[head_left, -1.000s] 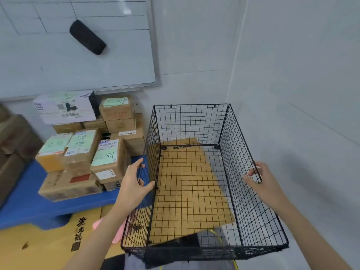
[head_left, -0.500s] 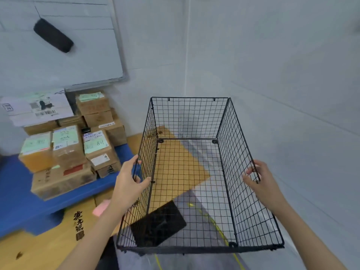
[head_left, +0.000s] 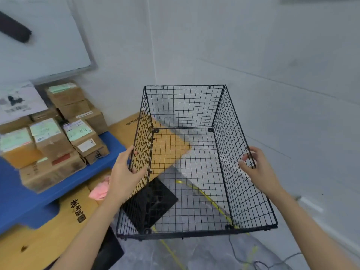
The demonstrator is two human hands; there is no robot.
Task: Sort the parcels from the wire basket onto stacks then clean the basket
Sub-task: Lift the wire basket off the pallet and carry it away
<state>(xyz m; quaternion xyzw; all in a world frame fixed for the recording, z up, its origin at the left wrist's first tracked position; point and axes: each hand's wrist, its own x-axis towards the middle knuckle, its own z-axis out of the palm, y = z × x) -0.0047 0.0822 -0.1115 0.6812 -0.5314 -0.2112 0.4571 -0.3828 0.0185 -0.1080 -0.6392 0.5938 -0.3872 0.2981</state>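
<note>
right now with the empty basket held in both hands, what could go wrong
1. The left hand and right hand grip only the thin side walls of the wire basket, so the mesh may flex or slip.
2. Swinging it left could knock the stacked parcels.
3. A loose cable lies on the floor below, a possible trip.

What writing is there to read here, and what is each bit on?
"4": on a white sticker on a front parcel.
Black brush characters on the tan board: I cannot make them out.
Labels on the other parcels: too blurred.
On the wire basket: none.
</note>
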